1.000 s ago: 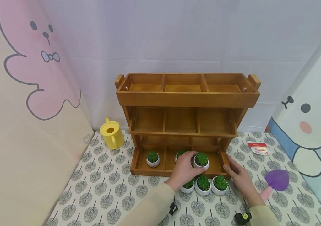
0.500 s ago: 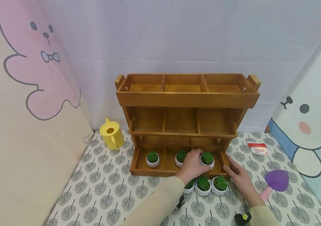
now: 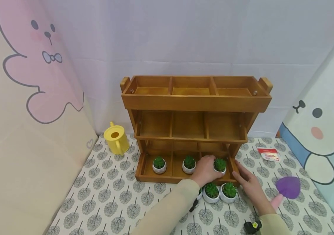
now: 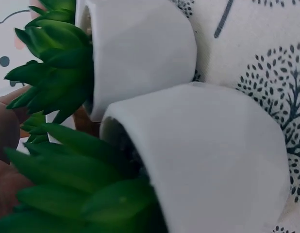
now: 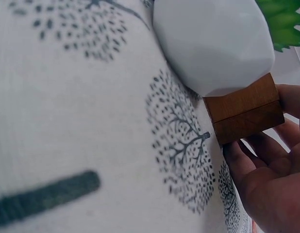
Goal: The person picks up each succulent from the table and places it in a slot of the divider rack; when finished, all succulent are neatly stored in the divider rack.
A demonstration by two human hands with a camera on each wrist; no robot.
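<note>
White tree-printed cloth (image 3: 111, 195) bears round white pots of green succulents (image 3: 211, 192); beyond, the right hand (image 3: 248, 183) grips a tiered brown wooden shelf (image 3: 197, 103), the left hand (image 3: 206, 172) pinches another pot (image 3: 220, 165) at its lower-right compartment (image 3: 229, 166): apparently placing, next needing release.

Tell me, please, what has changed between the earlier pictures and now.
The left hand has carried its plant rightward along the shelf, uncovering the middle plant. It has not let go. The right hand still grips the shelf's right end, and the yellow can stands where it was.
</note>
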